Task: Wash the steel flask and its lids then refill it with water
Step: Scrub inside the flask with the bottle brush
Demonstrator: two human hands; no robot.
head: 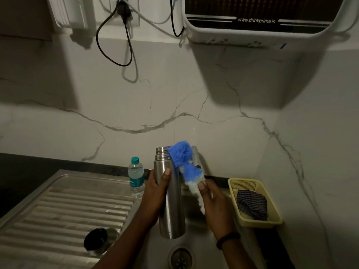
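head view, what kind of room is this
Most likely a home kitchen, at the sink: a steel sink with a ribbed drainboard, a wall-mounted water purifier, and marble-look wall tiles.

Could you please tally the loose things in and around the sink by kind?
Steel flask: 1
Bottle brush: 1
Plastic water bottle: 1
Lid: 1
Yellow basket: 1
Cloth: 1
Total: 6

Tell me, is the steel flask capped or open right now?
Open: the steel flask shows its bare threaded neck, no lid on.
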